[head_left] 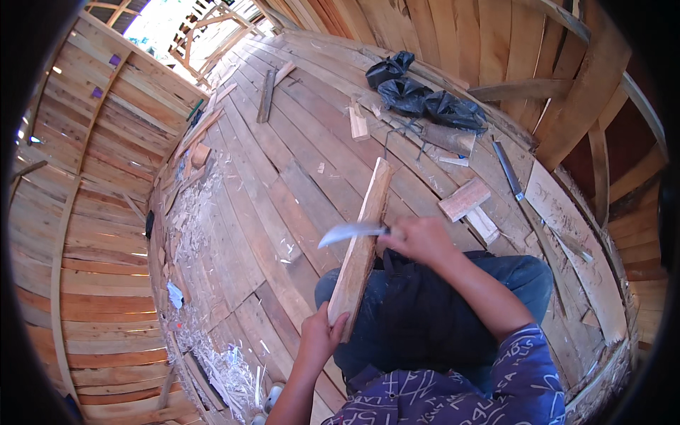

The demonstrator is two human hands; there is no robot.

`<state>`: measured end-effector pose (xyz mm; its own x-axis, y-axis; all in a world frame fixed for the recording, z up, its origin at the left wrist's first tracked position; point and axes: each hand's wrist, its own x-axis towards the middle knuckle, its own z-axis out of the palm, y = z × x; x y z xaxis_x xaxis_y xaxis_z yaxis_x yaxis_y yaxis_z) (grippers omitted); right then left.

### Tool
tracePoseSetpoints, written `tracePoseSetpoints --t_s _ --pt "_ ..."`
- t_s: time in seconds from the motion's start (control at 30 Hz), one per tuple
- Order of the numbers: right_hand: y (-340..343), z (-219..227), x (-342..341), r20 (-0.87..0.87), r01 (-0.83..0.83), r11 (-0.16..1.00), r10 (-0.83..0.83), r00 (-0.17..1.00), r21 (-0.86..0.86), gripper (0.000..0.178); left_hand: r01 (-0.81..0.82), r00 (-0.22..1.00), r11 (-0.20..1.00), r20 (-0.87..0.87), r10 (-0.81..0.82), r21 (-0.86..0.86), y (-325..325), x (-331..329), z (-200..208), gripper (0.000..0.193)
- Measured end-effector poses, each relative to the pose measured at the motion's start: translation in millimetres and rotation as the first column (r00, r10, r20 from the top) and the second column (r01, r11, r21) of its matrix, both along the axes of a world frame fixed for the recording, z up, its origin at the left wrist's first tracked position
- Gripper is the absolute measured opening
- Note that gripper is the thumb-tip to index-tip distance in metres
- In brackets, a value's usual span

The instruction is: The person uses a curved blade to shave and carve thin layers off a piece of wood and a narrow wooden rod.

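My left hand (324, 331) is closed around the near end of a long wooden board (360, 258), thumb on its face. The board slants up and away from my lap, its pale narrow edge facing left and rough bark-like brown along its right side. In my right hand (419, 239) is a knife (352, 231), gripped by its dark handle. Its broad, curved blade points left and crosses over the board's middle. Whether the blade touches the wood I cannot tell. My bent legs (520, 280) are under both arms.
Black plastic bags (432, 103) lie at the far right by the plank wall. Nearer are wood blocks (464, 199), a long saw-like blade (507, 168) and a wide pale board (577, 262). Shavings (230, 372) heap along the left wall. Offcuts (267, 95) lie farther off on the floorboards.
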<state>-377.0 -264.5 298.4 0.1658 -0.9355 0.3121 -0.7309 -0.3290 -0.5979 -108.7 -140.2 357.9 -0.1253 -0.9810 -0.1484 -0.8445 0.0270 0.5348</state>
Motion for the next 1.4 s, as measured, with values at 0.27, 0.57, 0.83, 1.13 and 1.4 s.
tracePoseSetpoints --t_s 0.27,0.57,0.83,1.13,1.4 --pt "-112.5 -25.8 -182.4 0.352 0.679 0.66 -0.749 0.561 0.322 0.06 -0.036 0.997 0.998 -0.069 0.04 0.056 4.2 -12.5 -2.0 0.03" --pt "40.8 -13.3 -121.2 0.284 0.339 0.882 -0.434 0.855 0.328 0.046 0.11 0.989 0.993 0.094 -0.113 0.037 17.8 -51.5 30.5 0.022" --pt "107.6 22.0 -31.9 0.337 -0.065 0.917 -0.078 0.938 0.394 0.041 0.068 0.997 0.998 0.033 -0.068 0.006 39.0 -58.2 25.9 0.046" --pt "84.3 19.8 -13.3 0.058 -0.084 0.957 0.071 0.996 0.277 0.048 0.112 0.975 0.99 0.181 -0.125 0.08 50.2 -41.0 19.8 0.052" --pt "20.8 36.9 -123.1 -0.007 0.459 0.781 -0.504 0.864 0.424 0.05 0.176 0.963 0.983 0.197 -0.185 0.06 53.6 -30.8 14.3 0.051"
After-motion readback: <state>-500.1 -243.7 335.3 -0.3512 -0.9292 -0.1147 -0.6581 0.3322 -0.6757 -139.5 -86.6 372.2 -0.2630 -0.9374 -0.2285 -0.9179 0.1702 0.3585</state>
